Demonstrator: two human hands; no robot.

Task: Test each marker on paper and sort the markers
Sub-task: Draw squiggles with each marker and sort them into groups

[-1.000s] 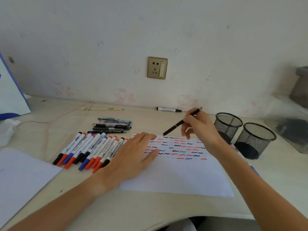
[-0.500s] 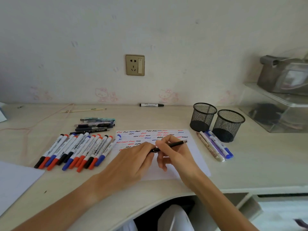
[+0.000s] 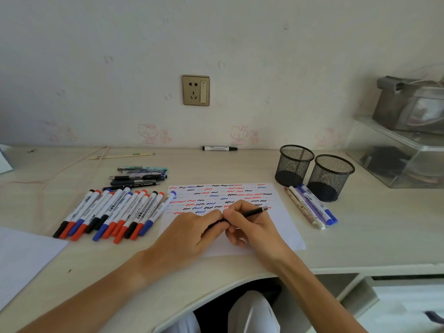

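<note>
I see both hands meet on one thin black pen above the paper. The right hand holds it with curled fingers round the middle of the barrel, and the left hand pinches the near, left end, where I judge the cap or tip is; that end is hidden under the fingers, so I cannot tell if it is capped. The pen's long axis runs from lower left to upper right, almost flat, with its silver end pointing right, away from the left hand. The coming move turns on this axis, I think: a pull along it to open the pen, or a turn to bring the tip down on the paper.

The paper lies directly under the grip, and the free white part of it is just below and to the right of the hands. The wavy test marks in red, blue and black fill the part beyond the fingers.

To the left of the grip lies a row of whiteboard markers, side by side, and beyond them a small pile of dark pens. To the right, a few sorted pens lie beside two mesh cups. One lone marker lies far beyond, near the wall. Nothing stands between the pen and the paper.
</note>
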